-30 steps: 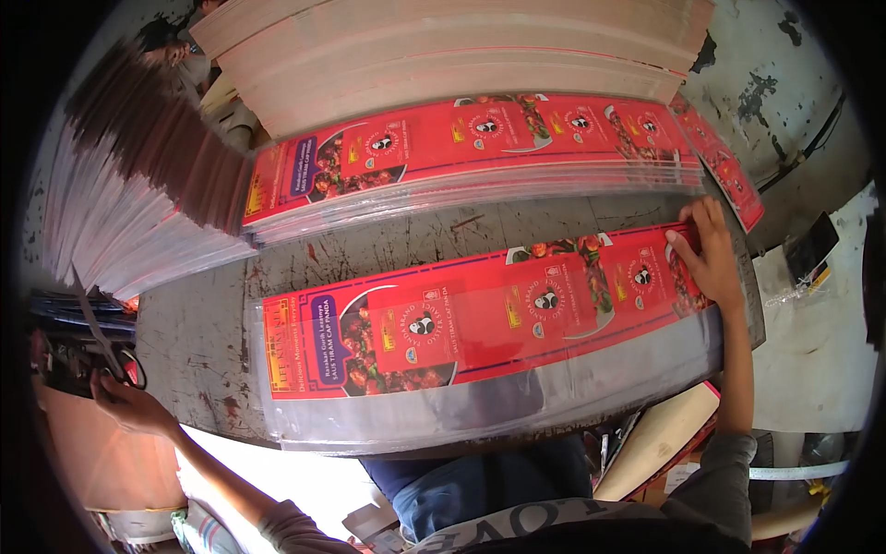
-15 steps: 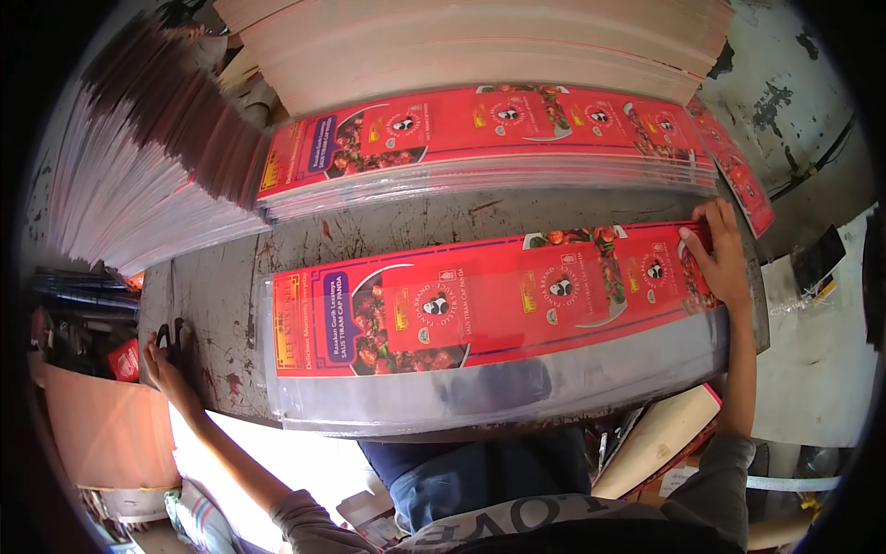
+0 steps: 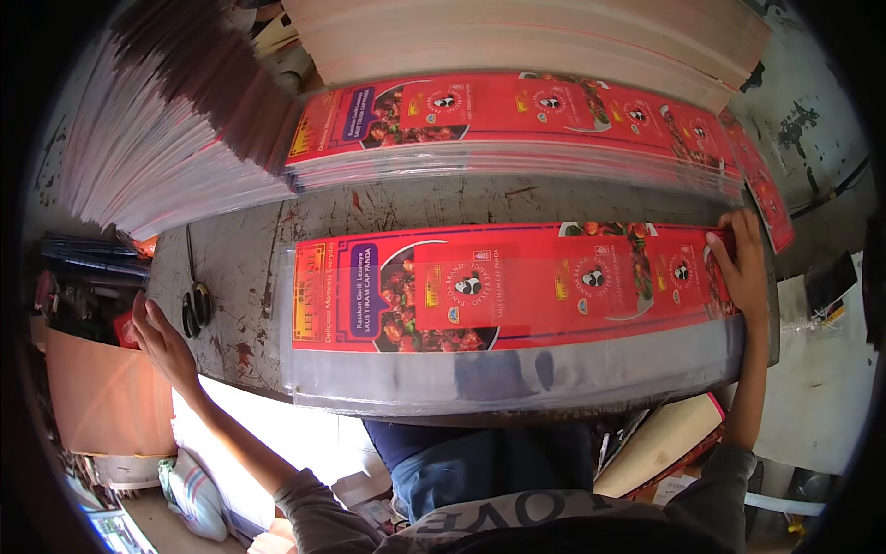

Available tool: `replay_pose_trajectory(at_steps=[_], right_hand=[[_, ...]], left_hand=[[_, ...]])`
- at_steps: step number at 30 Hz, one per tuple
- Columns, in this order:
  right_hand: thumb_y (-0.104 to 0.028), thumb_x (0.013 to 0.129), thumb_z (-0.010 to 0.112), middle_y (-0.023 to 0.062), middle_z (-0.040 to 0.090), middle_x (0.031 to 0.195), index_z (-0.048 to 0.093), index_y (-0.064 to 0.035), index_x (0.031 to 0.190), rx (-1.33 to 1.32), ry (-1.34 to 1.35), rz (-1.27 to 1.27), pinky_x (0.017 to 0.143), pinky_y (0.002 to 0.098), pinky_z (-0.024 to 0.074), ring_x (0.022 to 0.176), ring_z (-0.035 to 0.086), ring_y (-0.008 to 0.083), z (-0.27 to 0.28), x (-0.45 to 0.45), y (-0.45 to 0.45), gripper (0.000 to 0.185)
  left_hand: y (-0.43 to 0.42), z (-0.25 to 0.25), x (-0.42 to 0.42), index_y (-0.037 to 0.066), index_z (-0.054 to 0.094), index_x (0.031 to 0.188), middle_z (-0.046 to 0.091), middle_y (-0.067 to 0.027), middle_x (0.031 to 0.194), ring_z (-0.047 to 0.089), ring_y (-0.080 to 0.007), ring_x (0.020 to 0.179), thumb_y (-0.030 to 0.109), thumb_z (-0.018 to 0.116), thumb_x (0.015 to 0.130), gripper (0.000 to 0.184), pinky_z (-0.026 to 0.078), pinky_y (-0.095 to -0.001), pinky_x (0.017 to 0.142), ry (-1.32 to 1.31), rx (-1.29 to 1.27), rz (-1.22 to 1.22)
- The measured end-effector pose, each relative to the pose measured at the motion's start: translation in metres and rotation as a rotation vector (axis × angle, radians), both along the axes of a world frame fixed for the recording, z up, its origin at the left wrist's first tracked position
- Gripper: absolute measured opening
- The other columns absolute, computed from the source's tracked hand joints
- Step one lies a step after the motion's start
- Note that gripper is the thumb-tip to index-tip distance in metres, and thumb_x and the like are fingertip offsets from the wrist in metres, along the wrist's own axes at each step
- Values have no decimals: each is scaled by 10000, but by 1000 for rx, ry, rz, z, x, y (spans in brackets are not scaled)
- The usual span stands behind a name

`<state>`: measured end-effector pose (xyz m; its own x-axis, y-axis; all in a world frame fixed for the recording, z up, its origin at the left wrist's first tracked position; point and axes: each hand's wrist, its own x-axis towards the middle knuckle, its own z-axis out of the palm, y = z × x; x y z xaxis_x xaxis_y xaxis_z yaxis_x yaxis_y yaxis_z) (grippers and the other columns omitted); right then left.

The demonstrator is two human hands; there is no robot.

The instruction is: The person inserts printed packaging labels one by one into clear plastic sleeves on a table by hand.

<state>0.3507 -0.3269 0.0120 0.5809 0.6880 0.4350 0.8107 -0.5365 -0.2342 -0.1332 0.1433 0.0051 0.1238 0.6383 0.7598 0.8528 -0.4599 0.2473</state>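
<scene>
- Grey cloth with large letters covers our shirt [image 3: 517, 512], nearest to us, and just past it we see our blue trousers [image 3: 498, 466] below the near edge of the table [image 3: 231, 245].
- Low on the left, beside the tabletop, we see a striped bag [image 3: 194, 499].
- Clear plastic [image 3: 415, 383] shows along the near side of the red sheet [image 3: 544, 286], which lies flat across the table in front of us, with its panda prints and food pictures facing up.
- Our left hand [image 3: 164, 346] is at the table's left edge with its fingers parted, holding nothing.
- Just beyond its fingertips, we have dark-handled scissors [image 3: 196, 309] lying on the table, apart from the hand, with the blades pointing to the far side.
- Our right hand [image 3: 738, 263] rests on the right end of the red sheet, its thumb spread apart from the fingers.
- Past a bare, scratched strip of tabletop, we see the red stack [image 3: 498, 115], its layered edges turned towards us.
- To the left of that stack, we have a tall, fanned pile [image 3: 175, 157]; to its right, a red strip [image 3: 761, 189] lies at a slant.
- Farthest back, we see tan boards [image 3: 526, 46] behind the red stack, and a stained wall [image 3: 803, 120] at the far right.
</scene>
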Motion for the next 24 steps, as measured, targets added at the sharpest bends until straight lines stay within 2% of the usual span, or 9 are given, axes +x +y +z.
replay_pose_trajectory(at_steps=[1,3,5,7,12,24], right_hand=[[-178,824,591,141,453,893,482,16,944,-1,4,-5,769,357,378,860,468,308,1,-1,1,253],[-179,824,590,139,455,894,483,14,937,-8,-3,-10,769,356,378,861,468,306,2,0,0,248],[-179,824,590,136,458,895,485,13,931,-13,-12,-9,768,356,378,861,468,304,2,-2,1,243],[-181,823,591,136,463,893,490,14,925,-19,37,-55,771,353,378,865,468,299,5,-4,2,242],[-183,821,592,136,471,883,496,9,931,22,-25,-23,754,356,386,847,477,303,2,-1,0,242],[-168,811,597,139,485,874,498,12,923,35,-47,-10,733,355,396,826,490,314,3,-3,1,234]], left_hand=[[-14,12,23,52,505,1207,536,-176,1172,512,-292,1088,364,350,966,424,362,-385,935,-89,-103,-205],[-46,32,69,20,514,1180,538,-176,1149,503,-300,1100,363,357,960,437,367,-400,934,-10,-216,-533],[-80,39,117,-8,517,1155,531,-167,1127,498,-316,1099,367,429,927,448,375,-403,928,134,-278,-792],[-97,33,141,-9,519,1141,522,-160,1114,499,-343,1074,379,535,858,481,376,-414,922,353,-282,-902],[-87,13,142,7,523,1142,510,-158,1105,504,-341,1010,335,629,758,517,370,-415,884,400,-471,-959],[-92,11,140,39,558,1128,523,-136,1062,503,-302,951,248,673,699,491,350,-384,842,418,-222,-874]])
